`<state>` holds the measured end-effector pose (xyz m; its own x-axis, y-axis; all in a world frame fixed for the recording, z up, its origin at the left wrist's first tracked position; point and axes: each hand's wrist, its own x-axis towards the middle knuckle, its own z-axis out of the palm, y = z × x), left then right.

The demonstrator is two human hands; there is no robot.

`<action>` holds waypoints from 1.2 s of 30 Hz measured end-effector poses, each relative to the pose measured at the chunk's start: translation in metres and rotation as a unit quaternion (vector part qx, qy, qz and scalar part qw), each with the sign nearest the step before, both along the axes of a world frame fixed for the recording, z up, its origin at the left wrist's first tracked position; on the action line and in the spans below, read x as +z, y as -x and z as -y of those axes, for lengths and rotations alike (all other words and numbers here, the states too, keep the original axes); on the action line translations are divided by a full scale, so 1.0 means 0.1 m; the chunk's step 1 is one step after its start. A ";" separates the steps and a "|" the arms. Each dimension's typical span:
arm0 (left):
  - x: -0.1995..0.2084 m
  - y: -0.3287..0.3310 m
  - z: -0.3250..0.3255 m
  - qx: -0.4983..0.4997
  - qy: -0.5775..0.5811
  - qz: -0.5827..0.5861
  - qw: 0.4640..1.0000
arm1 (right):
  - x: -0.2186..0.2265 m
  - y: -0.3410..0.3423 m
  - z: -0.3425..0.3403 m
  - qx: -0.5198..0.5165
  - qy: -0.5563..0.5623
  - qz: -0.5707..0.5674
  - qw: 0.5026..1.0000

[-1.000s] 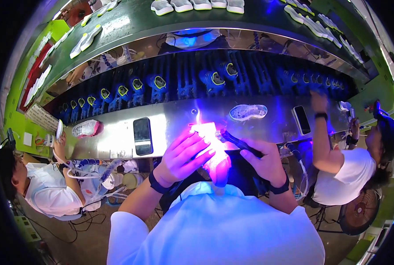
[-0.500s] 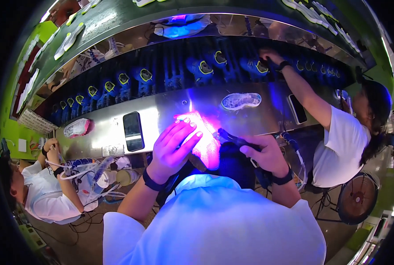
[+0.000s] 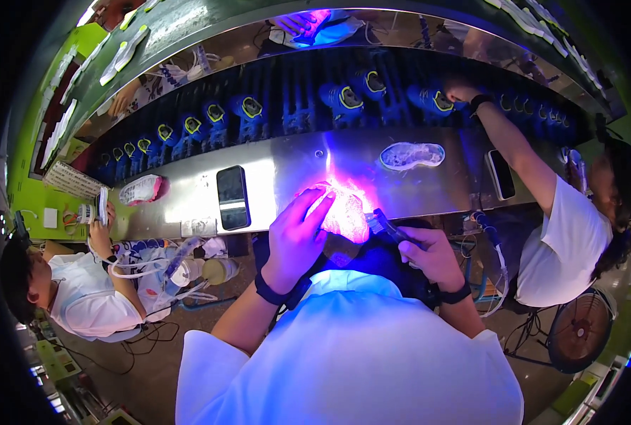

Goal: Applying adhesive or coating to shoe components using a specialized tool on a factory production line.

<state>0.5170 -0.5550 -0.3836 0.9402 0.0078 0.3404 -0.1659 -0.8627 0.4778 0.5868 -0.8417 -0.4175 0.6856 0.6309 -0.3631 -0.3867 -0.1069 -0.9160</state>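
Note:
Under a bright violet-pink light, a shoe (image 3: 348,218) with a mesh-like surface glows near the front edge of the metal bench. My left hand (image 3: 295,237) grips its left side, fingers laid over the top and the thumb hidden. My right hand (image 3: 432,253) is closed round a black-handled tool (image 3: 386,225), whose tip is at the shoe's right side. Glare hides whether the tip touches it, and the tool's exact kind cannot be made out. Beyond the shoe, to the right, a pale shoe sole (image 3: 411,156) lies flat on the bench.
A dark phone (image 3: 232,197) and a white-and-pink shoe (image 3: 142,190) lie left on the metal bench (image 3: 276,166). Behind runs a rack of dark shoes (image 3: 250,108). A co-worker (image 3: 566,241) reaches over it from the right; another person (image 3: 82,290) sits left. A fan (image 3: 579,329) stands lower right.
The shoe has tilted in my left hand, so its near end no longer reaches as far toward me. My right hand keeps the tool beside it. The whole view has shifted slightly.

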 end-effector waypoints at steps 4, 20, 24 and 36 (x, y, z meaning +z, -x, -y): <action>-0.08 0.01 0.02 0.027 0.000 -0.013 1.000 | -0.05 0.14 -0.02 -0.036 0.011 -0.019 0.999; -0.06 0.03 -0.16 0.001 0.115 -0.153 0.982 | 0.17 -0.27 -0.08 0.044 0.089 0.358 0.929; -0.15 0.02 -0.18 -0.025 0.224 -0.230 0.947 | -0.03 -0.32 -0.11 0.013 0.043 0.345 0.938; -0.30 -0.12 0.05 0.006 0.374 -0.404 0.834 | -0.02 -0.58 0.00 0.028 0.048 0.211 0.976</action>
